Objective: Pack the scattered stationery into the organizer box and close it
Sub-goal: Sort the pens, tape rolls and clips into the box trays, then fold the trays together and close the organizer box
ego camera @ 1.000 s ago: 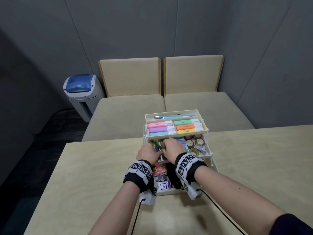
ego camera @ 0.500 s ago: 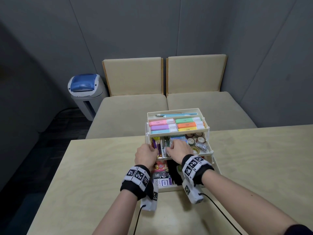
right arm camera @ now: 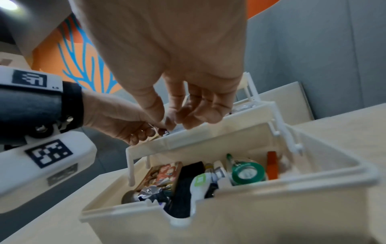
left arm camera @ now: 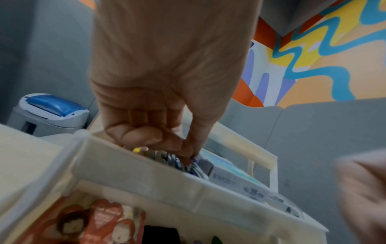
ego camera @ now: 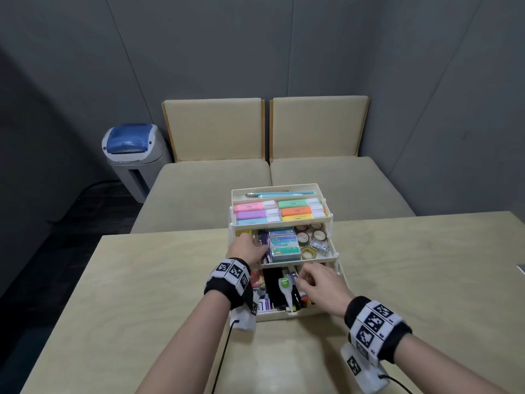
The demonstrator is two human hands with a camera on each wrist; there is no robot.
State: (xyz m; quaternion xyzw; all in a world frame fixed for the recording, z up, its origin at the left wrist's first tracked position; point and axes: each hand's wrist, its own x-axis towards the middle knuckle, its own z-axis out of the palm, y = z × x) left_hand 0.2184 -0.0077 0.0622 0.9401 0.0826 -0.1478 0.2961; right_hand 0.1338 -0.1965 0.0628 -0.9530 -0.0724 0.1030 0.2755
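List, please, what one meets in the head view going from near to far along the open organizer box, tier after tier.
Bottom compartment with the white-and-green tool → middle tray with staple boxes and tape rolls → upper tray with highlighters → blue pen at the far edge.

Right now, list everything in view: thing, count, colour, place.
organizer box: one, cream, three tiers fanned open, on the table
highlighters: six, pastel, top tier
staple boxes: a stack, teal, middle tier
tape rolls: several, brownish, middle tier right
green tape roll: one, bottom tier
table: one, pale wood
seats: two, beige, behind the table
bin: one, grey with blue lid, far left
left hand: fingertips on pens in the middle tier
right hand: loosely curled over the bottom tier, empty
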